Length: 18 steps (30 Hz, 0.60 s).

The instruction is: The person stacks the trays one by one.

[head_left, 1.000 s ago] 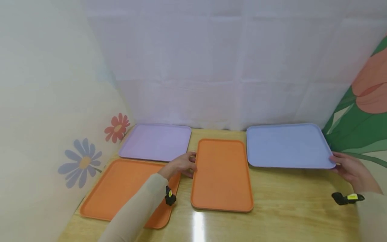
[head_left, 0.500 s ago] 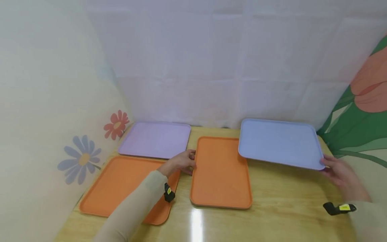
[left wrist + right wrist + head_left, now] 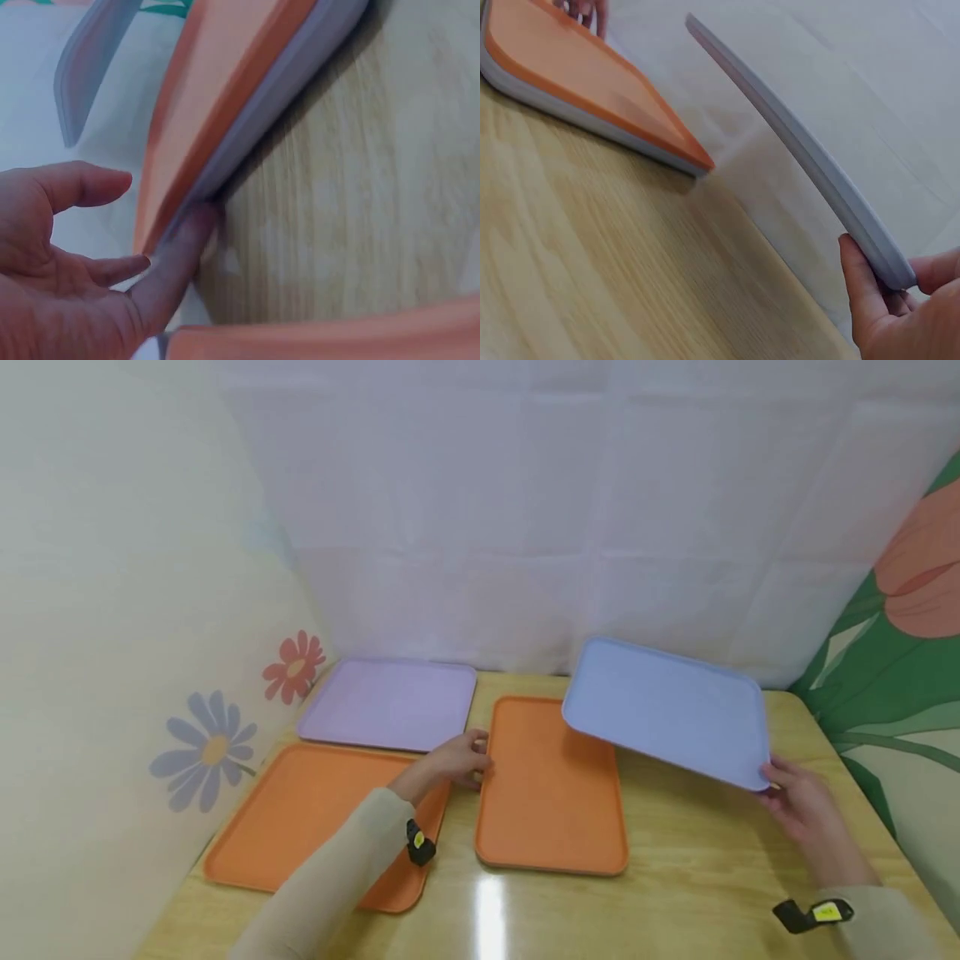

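Observation:
My right hand (image 3: 806, 802) grips the near right corner of a light blue tray (image 3: 667, 710), thumb on top and fingers beneath. The tray is tilted in the air, its left end over the far right corner of an upright-lying orange tray (image 3: 551, 802). In the right wrist view the blue tray (image 3: 802, 154) shows edge-on. Under the orange tray (image 3: 217, 82) a pale grey-lilac layer (image 3: 292, 75) shows in the left wrist view. My left hand (image 3: 453, 758) touches the stack's left side with loosely bent fingers, not wrapped round it.
A lilac tray (image 3: 390, 706) lies at the back left. Nearer me, another orange tray (image 3: 300, 810) lies under my left forearm. The wooden table (image 3: 697, 877) meets a white cloth backdrop (image 3: 465, 510); a flower-painted wall (image 3: 922, 593) stands right.
My right hand has lifted the blue tray and carried it left and nearer, turning and tilting it over the orange one. My left hand has stayed by the stack.

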Available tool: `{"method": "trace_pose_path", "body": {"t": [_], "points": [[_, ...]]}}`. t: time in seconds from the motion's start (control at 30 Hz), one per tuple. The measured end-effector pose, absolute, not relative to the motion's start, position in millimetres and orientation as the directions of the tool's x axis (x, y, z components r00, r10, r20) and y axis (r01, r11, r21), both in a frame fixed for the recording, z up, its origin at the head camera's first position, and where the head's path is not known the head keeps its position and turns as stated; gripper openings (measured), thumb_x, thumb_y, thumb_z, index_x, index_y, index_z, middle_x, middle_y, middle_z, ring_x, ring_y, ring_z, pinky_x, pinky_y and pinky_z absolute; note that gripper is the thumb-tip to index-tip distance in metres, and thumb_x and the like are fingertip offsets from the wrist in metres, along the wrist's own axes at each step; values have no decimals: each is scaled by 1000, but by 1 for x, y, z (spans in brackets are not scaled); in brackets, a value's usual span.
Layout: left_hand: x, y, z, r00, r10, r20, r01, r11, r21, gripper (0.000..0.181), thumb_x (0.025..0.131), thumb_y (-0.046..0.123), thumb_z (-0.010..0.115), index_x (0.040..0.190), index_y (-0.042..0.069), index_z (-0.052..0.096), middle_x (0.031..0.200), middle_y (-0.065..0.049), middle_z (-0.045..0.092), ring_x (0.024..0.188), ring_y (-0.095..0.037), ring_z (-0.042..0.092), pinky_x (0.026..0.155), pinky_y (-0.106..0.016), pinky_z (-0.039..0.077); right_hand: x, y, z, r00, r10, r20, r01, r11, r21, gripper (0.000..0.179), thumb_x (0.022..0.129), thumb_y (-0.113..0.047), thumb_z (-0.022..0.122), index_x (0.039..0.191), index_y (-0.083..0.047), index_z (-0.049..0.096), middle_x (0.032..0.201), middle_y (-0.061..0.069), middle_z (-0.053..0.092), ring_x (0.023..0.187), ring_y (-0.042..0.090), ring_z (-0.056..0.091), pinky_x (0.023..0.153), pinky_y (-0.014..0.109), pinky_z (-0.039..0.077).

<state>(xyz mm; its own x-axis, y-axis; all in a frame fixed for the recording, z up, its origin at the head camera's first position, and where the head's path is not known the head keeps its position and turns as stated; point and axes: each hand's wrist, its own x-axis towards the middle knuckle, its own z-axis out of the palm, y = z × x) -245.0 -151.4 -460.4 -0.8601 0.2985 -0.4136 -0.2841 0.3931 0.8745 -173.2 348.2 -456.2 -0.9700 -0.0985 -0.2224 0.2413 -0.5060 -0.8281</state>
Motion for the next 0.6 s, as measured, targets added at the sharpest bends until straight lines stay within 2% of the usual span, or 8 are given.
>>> {"method": "trace_pose_path", "body": {"t": [0.17, 0.3, 0.37, 0.4, 0.47, 0.53, 0.6], "points": [[-232, -149, -445, -931, 238, -277, -107, 548, 829, 69, 93, 11, 62, 151, -11, 33, 137, -30, 50, 118, -38, 56, 93, -47, 55, -166, 328, -455, -960, -63, -274, 265, -525, -808, 32, 104, -3, 47, 90, -20, 70, 95, -5, 66, 89, 9, 63, 79, 22, 57], [-226, -144, -442, -972, 184, -149, -16, 575, 818, 65, 91, 12, 64, 146, -12, 39, 138, -32, 48, 125, -47, 51, 103, -54, 48, -165, 315, -456, -950, -41, -309, 284, -523, -804, 16, 105, -5, 46, 114, -14, 57, 97, -9, 64, 92, 7, 61, 84, 20, 55], [-224, -140, -443, -981, 163, -105, 3, 557, 830, 63, 92, 11, 64, 145, -13, 41, 138, -32, 49, 124, -47, 52, 102, -54, 49, -163, 309, -457, -948, -28, -317, 285, -520, -805, 16, 105, -6, 46, 118, -15, 49, 97, -10, 63, 92, 7, 60, 84, 18, 54], [-224, -138, -443, -984, 153, -88, 10, 547, 837, 61, 92, 11, 65, 145, -12, 42, 138, -31, 50, 123, -47, 53, 101, -54, 49, -162, 305, -457, -950, -25, -311, 278, -516, -810, 16, 105, -7, 46, 118, -16, 48, 98, -10, 63, 92, 7, 60, 84, 18, 54], [-222, -133, -442, -989, 132, -62, 15, 516, 856, 60, 93, 10, 65, 144, -12, 44, 138, -31, 52, 123, -46, 54, 101, -53, 50, -158, 299, -456, -955, -16, -297, 259, -540, -801, 16, 105, -7, 46, 108, -17, 58, 98, -8, 63, 91, 8, 60, 82, 18, 54], [-220, -128, -442, -993, 114, -28, 31, 481, 876, 60, 92, 10, 67, 143, -12, 44, 137, -31, 53, 122, -46, 55, 100, -53, 51, -155, 292, -455, -959, -9, -282, 237, -568, -788, 25, 105, -6, 46, 96, -19, 66, 97, -7, 63, 90, 9, 61, 82, 18, 55], [-218, -123, -442, -996, 89, 10, 48, 444, 895, 60, 91, 10, 68, 142, -13, 45, 136, -31, 54, 122, -47, 56, 100, -52, 51, -153, 284, -453, -961, 2, -275, 225, -568, -791, 25, 105, -6, 45, 97, -18, 65, 98, -7, 63, 90, 9, 61, 83, 19, 56]]}}
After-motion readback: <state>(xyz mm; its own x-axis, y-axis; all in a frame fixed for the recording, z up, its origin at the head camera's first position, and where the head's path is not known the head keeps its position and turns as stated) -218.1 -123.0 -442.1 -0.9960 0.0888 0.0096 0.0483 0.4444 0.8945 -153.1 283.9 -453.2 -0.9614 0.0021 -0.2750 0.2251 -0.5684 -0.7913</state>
